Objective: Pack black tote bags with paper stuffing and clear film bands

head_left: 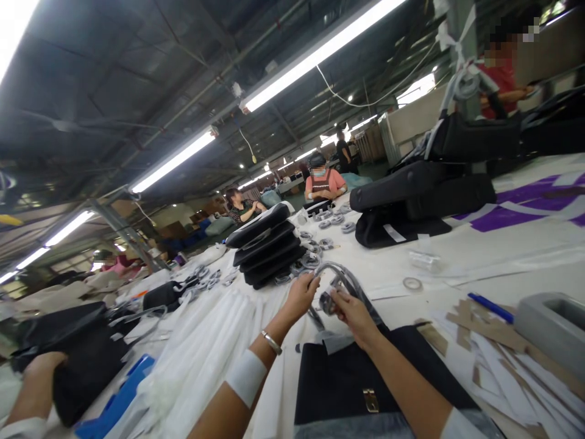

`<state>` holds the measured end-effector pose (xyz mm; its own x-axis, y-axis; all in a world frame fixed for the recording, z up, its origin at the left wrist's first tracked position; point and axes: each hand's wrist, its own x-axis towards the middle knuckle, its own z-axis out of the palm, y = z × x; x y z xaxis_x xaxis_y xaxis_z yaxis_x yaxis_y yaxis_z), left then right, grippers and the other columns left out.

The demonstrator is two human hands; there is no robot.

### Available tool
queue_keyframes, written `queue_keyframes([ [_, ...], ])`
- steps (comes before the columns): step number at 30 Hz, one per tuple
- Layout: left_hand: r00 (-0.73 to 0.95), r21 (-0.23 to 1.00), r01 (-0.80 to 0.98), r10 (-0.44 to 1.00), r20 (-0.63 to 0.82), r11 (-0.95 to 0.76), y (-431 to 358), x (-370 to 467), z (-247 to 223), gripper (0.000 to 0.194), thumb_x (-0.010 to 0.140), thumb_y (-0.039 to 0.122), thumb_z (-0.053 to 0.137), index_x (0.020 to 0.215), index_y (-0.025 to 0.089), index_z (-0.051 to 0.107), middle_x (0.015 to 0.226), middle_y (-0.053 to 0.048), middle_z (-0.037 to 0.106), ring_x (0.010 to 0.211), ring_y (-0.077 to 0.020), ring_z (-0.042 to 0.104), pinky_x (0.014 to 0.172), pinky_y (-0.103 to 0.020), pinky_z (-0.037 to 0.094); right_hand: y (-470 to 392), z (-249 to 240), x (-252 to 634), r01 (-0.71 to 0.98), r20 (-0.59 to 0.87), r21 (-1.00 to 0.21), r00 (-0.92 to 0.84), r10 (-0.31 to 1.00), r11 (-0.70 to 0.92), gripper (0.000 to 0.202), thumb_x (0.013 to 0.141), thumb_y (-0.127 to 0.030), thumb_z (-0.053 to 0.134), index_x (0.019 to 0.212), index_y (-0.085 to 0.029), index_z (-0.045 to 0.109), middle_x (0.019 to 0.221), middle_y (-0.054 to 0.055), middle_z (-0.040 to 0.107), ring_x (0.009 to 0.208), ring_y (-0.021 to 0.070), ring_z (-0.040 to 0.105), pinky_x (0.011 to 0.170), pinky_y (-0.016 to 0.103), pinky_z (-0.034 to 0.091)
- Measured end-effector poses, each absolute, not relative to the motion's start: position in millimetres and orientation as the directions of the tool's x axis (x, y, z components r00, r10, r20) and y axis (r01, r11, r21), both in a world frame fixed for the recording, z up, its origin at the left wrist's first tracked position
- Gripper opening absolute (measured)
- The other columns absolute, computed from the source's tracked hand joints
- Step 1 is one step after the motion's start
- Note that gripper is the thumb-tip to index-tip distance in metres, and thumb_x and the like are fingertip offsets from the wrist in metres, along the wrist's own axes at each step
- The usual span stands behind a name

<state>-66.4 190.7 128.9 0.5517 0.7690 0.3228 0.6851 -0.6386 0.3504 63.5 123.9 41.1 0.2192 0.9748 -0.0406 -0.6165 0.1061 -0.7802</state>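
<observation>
A black handbag (333, 378) with a gold clasp (370, 400) lies in front of me, its lower part under greyish film. From its top rises a looped strap (351, 281) in grey wrapping. My left hand (300, 296), a silver bangle on its wrist, is closed with thumb and finger pinching the near side of that strap. Close to its right, my right hand (351, 312) is closed on a small grey wrapped bundle (327, 301) beside the strap. Whether the bundle belongs to the strap, I cannot tell.
Stacked black bags (267, 256) stand ahead, with coiled grey straps (324, 224) beyond. White foam tubes (205, 335) lie left. Another person's hand (46, 366) touches a black bag (86, 353). A tape roll (412, 284), blue pen (490, 308) and grey dispenser (543, 323) sit right.
</observation>
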Motion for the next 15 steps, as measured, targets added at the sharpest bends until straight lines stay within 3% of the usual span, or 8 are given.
queue_keyframes([
  [3, 0.535, 0.243, 0.722, 0.745, 0.397, -0.648, 172.9, -57.6, 121.5, 0.028, 0.1, 0.033, 0.04, 0.105, 0.019, 0.064, 0.101, -0.007, 0.066, 0.096, -0.0201, 0.061, 0.087, -0.03, 0.047, 125.9, 39.8, 62.9, -0.59, -0.026, -0.792, 0.288, 0.957, 0.156, 0.036, 0.066, -0.047, 0.084, 0.078, -0.014, 0.076, 0.06, -0.001, 0.062, 0.055, 0.0083, 0.051, 0.046, 0.016, 0.039],
  [7, 0.536, 0.115, 0.758, 0.713, 0.451, -0.642, 157.2, -47.5, 112.2, 0.034, 0.1, 0.029, 0.04, 0.129, 0.019, 0.054, 0.117, -0.011, 0.064, 0.111, -0.0243, 0.057, 0.095, -0.036, 0.047, 130.3, 38.3, 60.4, -0.608, -0.01, -0.772, 0.3, 0.954, 0.184, 0.042, 0.063, -0.051, 0.083, 0.085, -0.016, 0.077, 0.075, 0.003, 0.071, 0.07, 0.0148, 0.064, 0.069, 0.025, 0.055],
  [11, 0.573, -0.017, 0.766, 0.67, 0.471, -0.643, 155.3, -43.2, 105.7, 0.04, 0.101, 0.025, 0.038, 0.139, 0.014, 0.044, 0.12, -0.013, 0.063, 0.111, -0.0255, 0.057, 0.096, -0.038, 0.047, 131.6, 42.0, 59.7, -0.62, 0.039, -0.751, 0.302, 0.953, 0.227, 0.047, 0.06, -0.055, 0.083, 0.086, -0.016, 0.077, 0.084, 0.006, 0.074, 0.078, 0.0203, 0.069, 0.079, 0.032, 0.057],
  [15, 0.635, -0.241, 0.759, 0.604, 0.483, -0.605, 156.3, -43.9, 100.6, 0.044, 0.099, 0.018, 0.041, 0.141, 0.009, 0.04, 0.115, -0.013, 0.065, 0.105, -0.0245, 0.06, 0.09, -0.034, 0.05, 130.3, 44.8, 60.9, -0.589, 0.074, -0.766, 0.318, 0.945, 0.258, 0.044, 0.069, -0.059, 0.076, 0.082, -0.017, 0.076, 0.085, 0.008, 0.075, 0.081, 0.0233, 0.071, 0.08, 0.034, 0.059],
])
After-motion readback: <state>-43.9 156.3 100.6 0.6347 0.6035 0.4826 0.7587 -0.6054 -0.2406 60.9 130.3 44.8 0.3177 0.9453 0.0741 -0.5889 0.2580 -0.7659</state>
